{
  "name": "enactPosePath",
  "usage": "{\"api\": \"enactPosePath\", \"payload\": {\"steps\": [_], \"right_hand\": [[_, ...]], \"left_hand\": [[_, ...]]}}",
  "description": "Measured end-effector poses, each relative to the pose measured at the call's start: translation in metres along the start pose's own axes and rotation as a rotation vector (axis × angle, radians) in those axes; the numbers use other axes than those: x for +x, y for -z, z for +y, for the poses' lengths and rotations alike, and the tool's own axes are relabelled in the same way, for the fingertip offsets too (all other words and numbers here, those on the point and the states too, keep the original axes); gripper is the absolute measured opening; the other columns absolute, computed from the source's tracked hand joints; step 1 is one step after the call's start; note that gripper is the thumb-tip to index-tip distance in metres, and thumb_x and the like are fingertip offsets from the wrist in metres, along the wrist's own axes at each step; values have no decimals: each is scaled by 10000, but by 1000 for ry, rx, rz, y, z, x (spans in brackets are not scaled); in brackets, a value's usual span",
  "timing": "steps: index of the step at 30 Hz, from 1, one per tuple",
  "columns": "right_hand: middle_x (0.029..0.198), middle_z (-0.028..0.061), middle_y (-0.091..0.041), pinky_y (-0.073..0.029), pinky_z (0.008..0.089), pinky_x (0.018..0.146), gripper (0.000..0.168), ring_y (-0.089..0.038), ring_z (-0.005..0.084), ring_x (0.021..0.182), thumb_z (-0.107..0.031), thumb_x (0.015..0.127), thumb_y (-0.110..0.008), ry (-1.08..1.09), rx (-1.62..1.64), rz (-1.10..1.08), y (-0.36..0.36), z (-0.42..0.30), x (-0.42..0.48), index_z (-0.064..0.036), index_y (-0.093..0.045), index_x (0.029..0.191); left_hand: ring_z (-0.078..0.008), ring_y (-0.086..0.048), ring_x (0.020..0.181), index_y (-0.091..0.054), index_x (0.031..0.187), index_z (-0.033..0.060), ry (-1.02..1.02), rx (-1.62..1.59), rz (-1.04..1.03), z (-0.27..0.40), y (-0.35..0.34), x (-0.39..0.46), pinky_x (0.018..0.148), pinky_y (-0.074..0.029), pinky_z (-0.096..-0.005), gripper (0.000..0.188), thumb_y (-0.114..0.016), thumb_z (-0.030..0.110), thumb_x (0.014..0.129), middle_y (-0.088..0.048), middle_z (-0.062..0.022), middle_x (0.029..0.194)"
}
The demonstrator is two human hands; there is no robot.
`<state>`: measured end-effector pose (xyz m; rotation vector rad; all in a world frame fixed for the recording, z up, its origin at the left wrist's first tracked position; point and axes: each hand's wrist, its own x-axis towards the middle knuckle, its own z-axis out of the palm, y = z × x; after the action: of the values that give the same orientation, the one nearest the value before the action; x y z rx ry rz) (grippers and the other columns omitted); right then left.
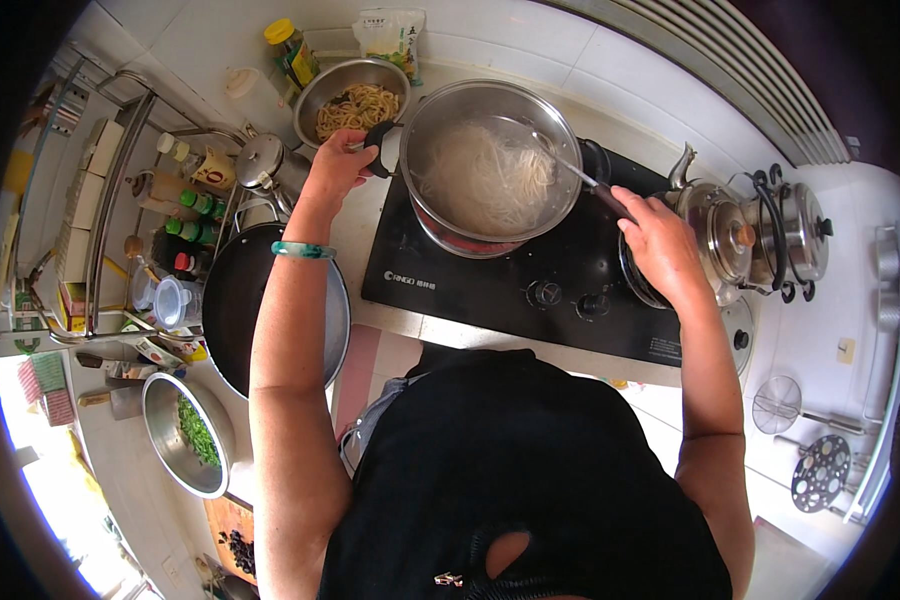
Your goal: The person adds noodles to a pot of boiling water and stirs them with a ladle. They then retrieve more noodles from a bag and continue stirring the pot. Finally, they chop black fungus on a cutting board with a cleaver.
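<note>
A large stainless steel pot [418,199] stands on the black glass gas hob [465,289], holding pale thin noodles [487,176] in cloudy liquid. My left hand [339,166] grips the pot's black side handle [377,148]. In my right hand [656,236] is the dark handle of a metal utensil [570,166]; its head lies among the noodles at the pot's right side, partly hidden, so its kind is unclear. Close behind my left hand, a steel bowl [306,101] contains thicker brown noodles [356,111].
A black wok [229,300] lies under my left forearm. Lidded steel pots [720,247] and a kettle stand right of the hob. At left are a rack with bottles [202,202], a bowl of chopped greens [157,450] and a wooden cutting board [221,517].
</note>
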<state>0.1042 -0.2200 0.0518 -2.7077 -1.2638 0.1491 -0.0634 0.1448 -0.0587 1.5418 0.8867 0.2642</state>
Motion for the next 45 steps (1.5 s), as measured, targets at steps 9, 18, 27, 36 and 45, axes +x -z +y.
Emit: {"api": "enactPosePath", "payload": {"steps": [9,18,27,36,45], "right_hand": [[916,193,-637,-482,416,775,372,-600,389,829,-163,882,-576,-22,127,-102,8,14,3,-96,-533,1245],[706,32,-534,-388,226,495,368,-474,70,586,-170,940,-530,-283,855,-569,-16,35,25,18,-504,1255],[727,34,-540,-296,177,463,365,-406,43,535,-181,957,-507,-356,1247,-701,-34,20,18,-2,-497,1274],[748,70,-546,-303,179,470,440,-384,51,522,-180,954,-512,-388,1508,-563,-31,40,-23,13,-426,1340],[702,12,-522,-319,172,456,394,-389,37,508,-148,953,-513,-333,1193,-360,2,54,-28,-3,-463,1316]], "left_hand": [[-97,-557,704,-544,1146,77,0,-1,11,-3,0,2,648,-431,-249,331,-663,200,864,-575,13,830],[-100,-554,697,-543,1141,66,-3,5,15,-2,-1,2,643,-440,-255,334,-663,208,864,-569,7,835],[-106,-559,660,-540,1150,48,-21,-13,14,-2,0,1,607,-449,-243,364,-676,176,838,-578,-17,824],[-107,-559,737,-537,1174,65,-5,8,-2,-1,0,0,653,-443,-254,365,-658,214,864,-566,-7,870],[-112,-562,740,-539,1169,53,-21,26,3,0,0,-1,649,-448,-262,364,-659,215,866,-559,-16,878]]}}
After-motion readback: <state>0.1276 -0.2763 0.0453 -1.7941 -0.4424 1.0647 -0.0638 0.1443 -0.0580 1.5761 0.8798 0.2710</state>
